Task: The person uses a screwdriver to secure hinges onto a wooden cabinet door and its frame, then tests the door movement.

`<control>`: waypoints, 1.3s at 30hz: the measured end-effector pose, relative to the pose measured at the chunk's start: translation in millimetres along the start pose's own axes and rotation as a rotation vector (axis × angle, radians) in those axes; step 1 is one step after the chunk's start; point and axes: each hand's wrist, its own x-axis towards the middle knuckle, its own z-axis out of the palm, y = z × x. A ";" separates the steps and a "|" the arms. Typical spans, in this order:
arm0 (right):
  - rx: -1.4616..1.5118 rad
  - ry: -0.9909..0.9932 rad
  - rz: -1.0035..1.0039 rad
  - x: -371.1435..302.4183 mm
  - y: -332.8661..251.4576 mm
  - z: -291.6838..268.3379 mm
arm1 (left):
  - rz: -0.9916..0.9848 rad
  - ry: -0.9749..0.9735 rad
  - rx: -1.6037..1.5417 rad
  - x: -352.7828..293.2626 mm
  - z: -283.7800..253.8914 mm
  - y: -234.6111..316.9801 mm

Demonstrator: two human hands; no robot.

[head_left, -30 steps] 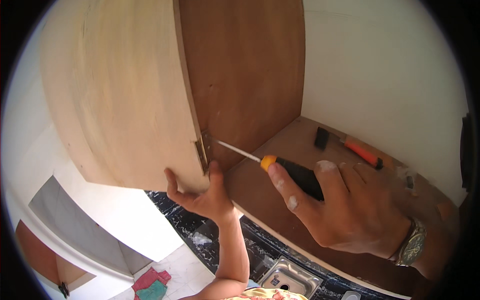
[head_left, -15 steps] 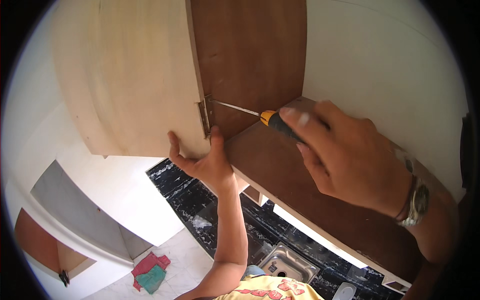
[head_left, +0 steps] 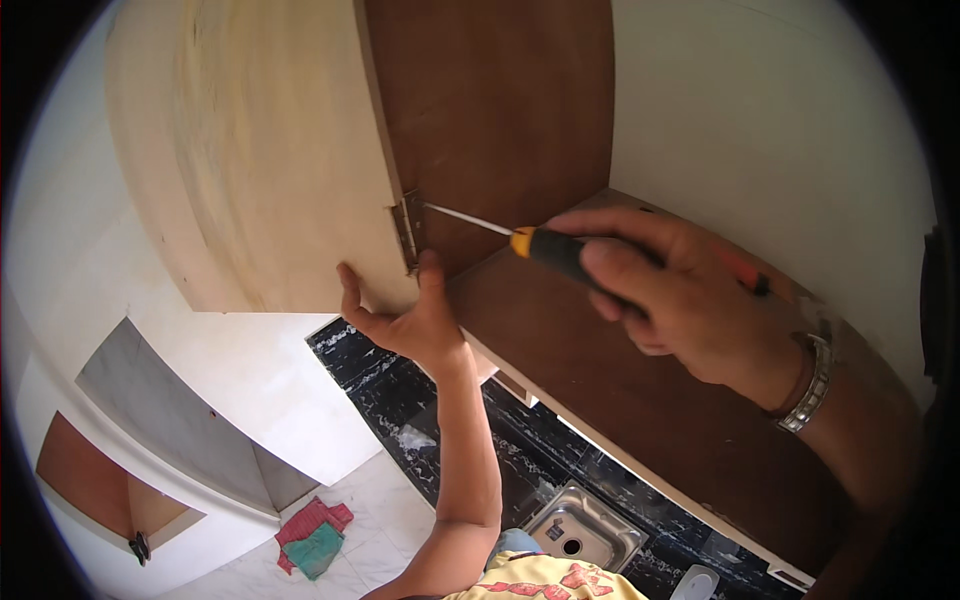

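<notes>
My right hand is closed around the black and yellow handle of a screwdriver. The shaft slants left, and its tip meets the upper part of a metal hinge on the brown inner wall of the cabinet. That hinge joins the wall to an open pale wooden cabinet door. At the door's lower corner, my left hand grips the edge, thumb by the hinge's lower end and a finger against the door's face. Any screw under the tip is too small to make out.
A red and black object lies partly hidden behind my right hand on the brown cabinet floor. Below are a black patterned countertop and a steel sink. Red and green cloths lie on the pale floor at lower left.
My right hand has rolled around on the screwdriver handle, turning the watch face out of sight. The tip stays at the hinge. My left hand keeps its hold, and the view has shifted slightly.
</notes>
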 end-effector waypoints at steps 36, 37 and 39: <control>-0.259 -0.161 -0.026 13.1 0.2 4.5 | -0.019 0.029 0.049 0.0 -1.8 0.6; -0.147 -0.173 0.023 18.3 2.3 -2.5 | -0.009 0.025 0.049 1.6 -3.2 -0.8; 0.073 -0.198 0.123 22.2 5.3 -11.2 | 0.055 0.013 -0.026 6.4 -8.3 -10.8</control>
